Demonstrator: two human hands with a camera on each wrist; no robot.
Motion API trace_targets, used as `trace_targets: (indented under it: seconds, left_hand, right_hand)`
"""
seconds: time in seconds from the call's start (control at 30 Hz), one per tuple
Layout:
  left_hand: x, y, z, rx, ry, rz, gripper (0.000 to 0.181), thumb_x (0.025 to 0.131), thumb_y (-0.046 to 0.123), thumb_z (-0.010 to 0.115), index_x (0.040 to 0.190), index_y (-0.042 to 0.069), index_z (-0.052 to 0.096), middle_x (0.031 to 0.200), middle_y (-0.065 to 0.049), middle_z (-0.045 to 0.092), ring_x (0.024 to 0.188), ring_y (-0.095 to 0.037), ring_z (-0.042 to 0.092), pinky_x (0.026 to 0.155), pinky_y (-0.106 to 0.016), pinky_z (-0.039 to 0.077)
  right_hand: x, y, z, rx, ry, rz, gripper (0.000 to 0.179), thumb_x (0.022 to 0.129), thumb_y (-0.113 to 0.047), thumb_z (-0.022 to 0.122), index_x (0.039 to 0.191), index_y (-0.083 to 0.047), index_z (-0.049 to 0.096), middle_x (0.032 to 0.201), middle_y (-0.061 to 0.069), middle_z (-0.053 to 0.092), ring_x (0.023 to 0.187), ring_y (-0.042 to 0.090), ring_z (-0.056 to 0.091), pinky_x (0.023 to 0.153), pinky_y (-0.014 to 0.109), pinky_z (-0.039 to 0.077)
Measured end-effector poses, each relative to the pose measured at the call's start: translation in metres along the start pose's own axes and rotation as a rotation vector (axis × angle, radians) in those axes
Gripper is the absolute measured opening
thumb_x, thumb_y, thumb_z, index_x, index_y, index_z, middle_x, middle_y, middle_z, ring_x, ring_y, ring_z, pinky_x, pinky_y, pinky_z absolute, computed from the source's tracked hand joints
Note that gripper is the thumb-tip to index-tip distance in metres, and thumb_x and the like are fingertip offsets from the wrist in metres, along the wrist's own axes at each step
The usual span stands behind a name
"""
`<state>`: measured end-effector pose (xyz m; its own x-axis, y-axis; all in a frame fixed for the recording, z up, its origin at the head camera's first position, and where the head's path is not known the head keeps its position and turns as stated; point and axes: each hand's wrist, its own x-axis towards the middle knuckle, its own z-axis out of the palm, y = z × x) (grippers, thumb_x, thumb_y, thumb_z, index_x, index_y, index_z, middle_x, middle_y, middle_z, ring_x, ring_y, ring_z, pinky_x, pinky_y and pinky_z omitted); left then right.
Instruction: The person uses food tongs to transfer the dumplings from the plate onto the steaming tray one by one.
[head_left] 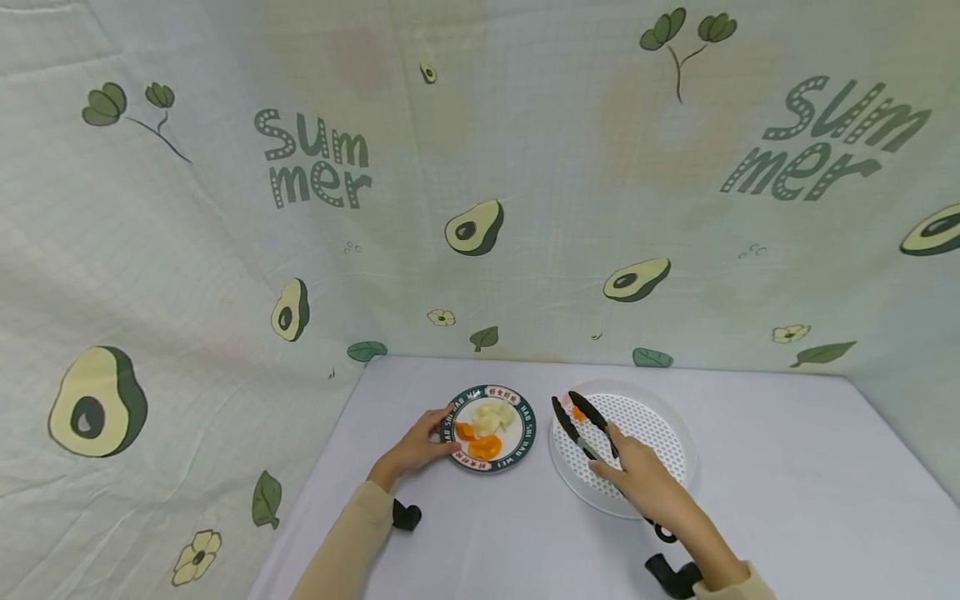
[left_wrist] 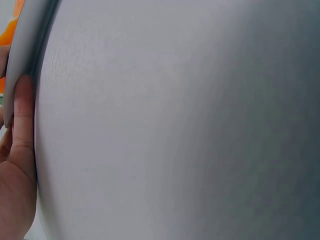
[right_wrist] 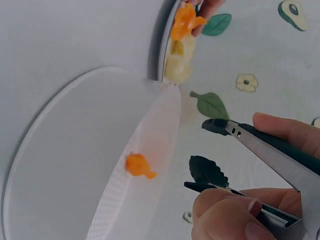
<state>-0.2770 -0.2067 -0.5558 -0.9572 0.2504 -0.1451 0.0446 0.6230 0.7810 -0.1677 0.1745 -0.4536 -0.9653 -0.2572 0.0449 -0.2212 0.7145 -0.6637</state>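
Observation:
A round plate [head_left: 527, 423] with a dark green lettered rim holds orange pieces [head_left: 485, 447] and pale yellow pieces [head_left: 492, 417]. At its left edge my left hand [head_left: 417, 442] grips the rim; in the left wrist view a finger [left_wrist: 24, 115] lies along the plate's outer side. My right hand [head_left: 647, 479] holds black-tipped metal tongs [right_wrist: 267, 154] with their arms spread apart and nothing between the tips. Below the tongs sits a white perforated basket [head_left: 678, 417], partly covered by the hand. A single orange piece [right_wrist: 139, 165] lies inside the basket.
White cloth covers the table [head_left: 787, 467]. Behind and to the left hangs a pale curtain [head_left: 525, 150] printed with avocados and leaves. Black wrist-worn pieces show by the left wrist [head_left: 406, 515] and the right wrist [head_left: 672, 575].

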Motion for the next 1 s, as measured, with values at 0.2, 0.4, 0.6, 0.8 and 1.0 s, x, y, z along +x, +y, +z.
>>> trace_targets:
  seconds: [0.2,0.4,0.6,0.8,1.0]
  left_hand:
    - [-0.001,0.001,0.000,0.003,-0.002,-0.006,0.081,0.087,0.035,0.078,0.156,0.022,0.037,0.150,-0.014,0.041,0.123,-0.030,0.045,0.111,-0.057,0.032]
    - [-0.002,0.002,-0.001,-0.009,-0.005,-0.011,0.081,0.087,0.034,0.079,0.156,0.021,0.037,0.151,-0.014,0.040,0.125,-0.031,0.045,0.111,-0.057,0.032]
    - [0.000,0.002,-0.003,-0.017,0.002,-0.001,0.082,0.087,0.033,0.079,0.156,0.020,0.037,0.151,-0.014,0.039,0.126,-0.030,0.045,0.112,-0.056,0.032]
    - [0.000,0.001,-0.002,-0.014,0.009,0.008,0.081,0.087,0.032,0.079,0.155,0.019,0.038,0.149,-0.013,0.042,0.123,-0.029,0.046,0.111,-0.056,0.033]
    - [0.001,-0.002,-0.002,-0.013,0.002,0.013,0.081,0.087,0.032,0.079,0.156,0.020,0.037,0.150,-0.014,0.041,0.122,-0.029,0.046,0.111,-0.056,0.033]
  right_hand:
    - [-0.002,-0.012,0.007,0.053,-0.036,-0.040,0.079,0.098,-0.035,0.063,0.146,0.019,0.030,0.141,0.038,0.043,0.133,0.051,0.040,0.107,0.061,0.034]
    - [0.000,-0.022,0.025,0.093,-0.100,-0.025,0.082,0.095,-0.040,0.067,0.147,0.014,0.034,0.141,0.038,0.044,0.132,0.050,0.042,0.104,0.061,0.038]
    - [0.006,-0.028,0.045,0.122,-0.170,0.000,0.082,0.092,-0.038,0.070,0.146,0.013,0.037,0.143,0.036,0.043,0.133,0.049,0.041,0.104,0.062,0.038]
    - [0.013,-0.028,0.060,0.094,-0.206,-0.004,0.085,0.089,-0.038,0.074,0.145,0.014,0.038,0.140,0.037,0.046,0.130,0.050,0.044,0.100,0.063,0.041]
    - [0.019,-0.030,0.069,0.060,-0.234,-0.010,0.088,0.086,-0.039,0.076,0.144,0.015,0.038,0.134,0.041,0.048,0.114,0.045,0.056,0.087,0.059,0.051]
